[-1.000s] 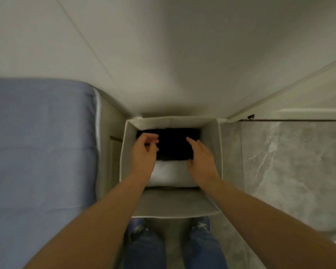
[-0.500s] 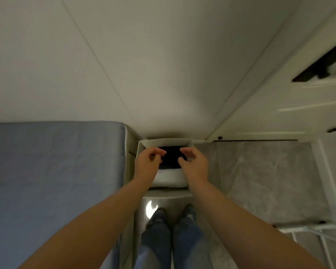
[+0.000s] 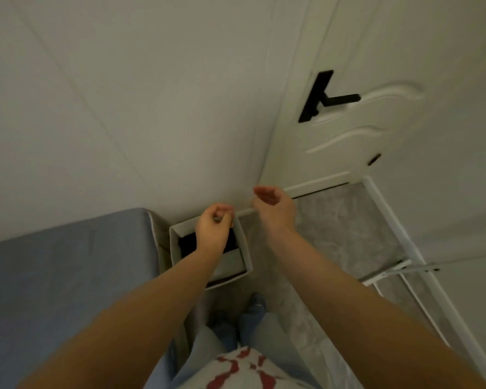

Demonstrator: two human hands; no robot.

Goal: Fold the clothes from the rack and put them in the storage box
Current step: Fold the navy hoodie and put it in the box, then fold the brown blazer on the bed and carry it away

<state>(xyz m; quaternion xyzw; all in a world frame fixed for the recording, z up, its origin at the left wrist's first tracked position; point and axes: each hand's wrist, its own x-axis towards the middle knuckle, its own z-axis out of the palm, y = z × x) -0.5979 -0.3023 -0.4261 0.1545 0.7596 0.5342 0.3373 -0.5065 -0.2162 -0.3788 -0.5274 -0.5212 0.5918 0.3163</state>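
Hands are up and out of the storage box (image 3: 243, 249) now.
A moment ago both hands reached down into the box; now the dark folded clothes (image 3: 187, 244) lie inside it, low in the middle of the frame, so this piece looks put away. The left hand (image 3: 213, 224) hangs above it, fingers curled, holding nothing. The right hand (image 3: 274, 204) is higher, fingers loose and empty.
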